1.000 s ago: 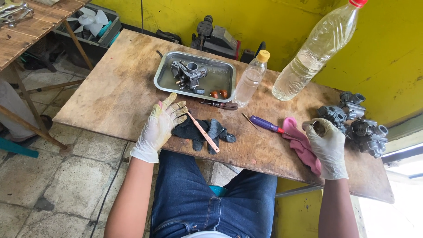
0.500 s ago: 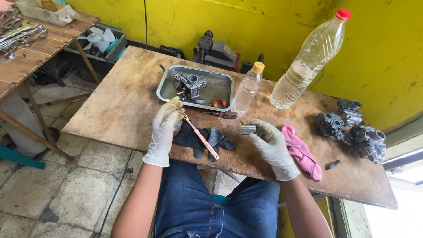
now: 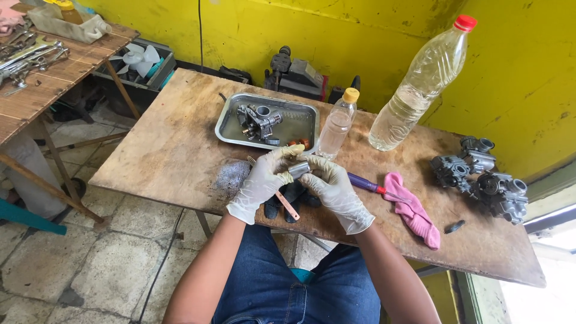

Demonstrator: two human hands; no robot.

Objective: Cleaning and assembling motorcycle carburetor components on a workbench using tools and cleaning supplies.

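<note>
Left hand (image 3: 263,180), right hand (image 3: 333,187), pinching metal part (image 3: 299,169)

Two bottles (image 3: 423,84), one tray (image 3: 228,129)

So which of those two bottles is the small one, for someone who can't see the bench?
Start at the wooden table against the yellow wall. Just right of the metal tray stands the small clear bottle. Its yellow cap and short body set it apart from the tall, leaning, red-capped bottle farther right.
</note>
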